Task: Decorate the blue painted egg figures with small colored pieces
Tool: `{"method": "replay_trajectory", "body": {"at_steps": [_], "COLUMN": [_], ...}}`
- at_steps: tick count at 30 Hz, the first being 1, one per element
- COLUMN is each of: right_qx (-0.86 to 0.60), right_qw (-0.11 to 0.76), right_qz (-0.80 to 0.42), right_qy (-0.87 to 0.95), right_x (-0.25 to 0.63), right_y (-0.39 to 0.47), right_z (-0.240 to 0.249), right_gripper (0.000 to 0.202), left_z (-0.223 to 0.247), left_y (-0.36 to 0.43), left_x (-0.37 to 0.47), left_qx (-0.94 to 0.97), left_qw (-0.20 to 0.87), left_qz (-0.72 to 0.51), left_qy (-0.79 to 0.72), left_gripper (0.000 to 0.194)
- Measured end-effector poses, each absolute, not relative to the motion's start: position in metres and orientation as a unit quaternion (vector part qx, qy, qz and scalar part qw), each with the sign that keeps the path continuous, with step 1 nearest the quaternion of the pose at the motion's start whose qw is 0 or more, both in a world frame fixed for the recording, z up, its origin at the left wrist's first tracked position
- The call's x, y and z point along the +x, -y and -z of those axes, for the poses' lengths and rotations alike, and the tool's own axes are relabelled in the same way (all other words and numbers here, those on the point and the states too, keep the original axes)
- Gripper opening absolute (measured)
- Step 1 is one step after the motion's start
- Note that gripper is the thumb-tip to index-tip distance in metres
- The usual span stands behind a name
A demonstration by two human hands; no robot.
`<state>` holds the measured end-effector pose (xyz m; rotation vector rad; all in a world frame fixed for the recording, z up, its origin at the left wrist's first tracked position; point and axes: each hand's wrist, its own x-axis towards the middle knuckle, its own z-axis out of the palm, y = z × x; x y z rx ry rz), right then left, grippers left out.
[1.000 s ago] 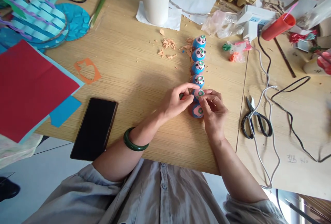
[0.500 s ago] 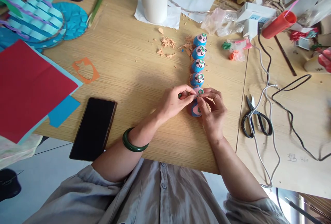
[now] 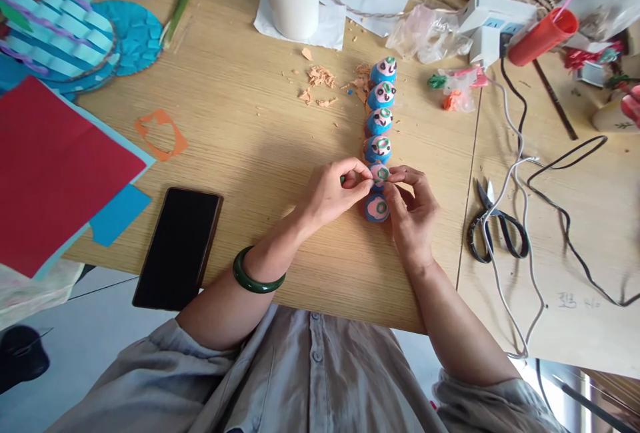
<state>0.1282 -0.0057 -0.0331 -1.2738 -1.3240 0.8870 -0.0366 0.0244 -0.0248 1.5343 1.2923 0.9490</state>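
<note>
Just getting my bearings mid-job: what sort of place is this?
Probably a craft worktable, judging by the row of decorated pieces, the scissors and the cut orange paper.

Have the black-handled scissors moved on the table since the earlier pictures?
No. Against the table seam, the scissors show no shift: they lie just right of it, as before.

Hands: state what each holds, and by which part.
Cannot be told: the left hand and right hand flank the second-nearest blue-pink egg-shaped figure, any pinched piece unclear; a green bit shows within the left.
</note>
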Motion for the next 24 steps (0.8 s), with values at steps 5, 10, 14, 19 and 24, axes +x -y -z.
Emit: {"method": "replay_trajectory", "body": {"at_steps": [5, 10, 14, 19, 24], "right_qx": [-0.541, -0.549, -0.558, -0.562, -0.560], "right_qw": [0.521, 0.519, 0.515, 0.513, 0.515], "right_qz": [-0.369, -0.370, -0.355, -0.354, -0.361], "right_qy": [0.547, 0.541, 0.545, 0.544, 0.540], "right_x": [0.1264, 0.1259, 0.1263, 0.1261, 0.1262], "right_y": [0.0039, 0.0011, -0.0011, -0.0022, -0.0025], "right_z": [0.0346, 0.0389, 0.0415, 0.0422, 0.0419], "right_gripper": [0.012, 0.021, 0.024, 0.025, 0.027], "left_z": [0.0183, 0.0179, 0.0176, 0.0180, 0.0252], "left_y": [-0.0239, -0.0231, -0.0234, -0.0235, -0.0243], "left_x": [-0.0379, -0.0386, -0.0386, -0.0367, -0.0336], "left_qx": [0.635, 0.638, 0.640, 0.635, 0.616], "left_qw": [0.435, 0.431, 0.420, 0.411, 0.415], "left_qz": [-0.365, -0.370, -0.377, -0.396, -0.423], "left_qy": [-0.525, -0.520, -0.521, -0.520, -0.518], "left_gripper": [0.007, 0.006, 0.005, 0.005, 0.006]}}
